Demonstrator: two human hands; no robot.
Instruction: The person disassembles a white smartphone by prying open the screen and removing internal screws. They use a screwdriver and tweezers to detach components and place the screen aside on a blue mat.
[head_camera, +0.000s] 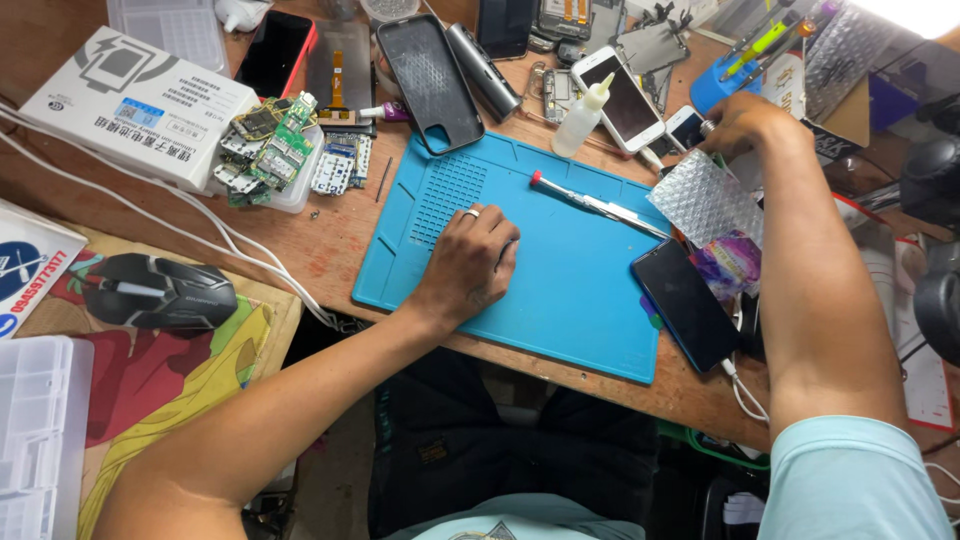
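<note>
Just right of the loosely curled, empty left hand (468, 262), tweezers (590, 203) on blue mat (570, 300).

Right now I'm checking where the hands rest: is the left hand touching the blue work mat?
Touching. The head view shows the left hand lying curled, knuckles up, directly on the blue work mat, with no gap beneath it.

Bare room is lying open across the blue repair mat (580, 300), right of the left hand (468, 262); a red-tipped screwdriver (575, 196) and dark phone (685, 303) are blocking its far and right edges.
</note>
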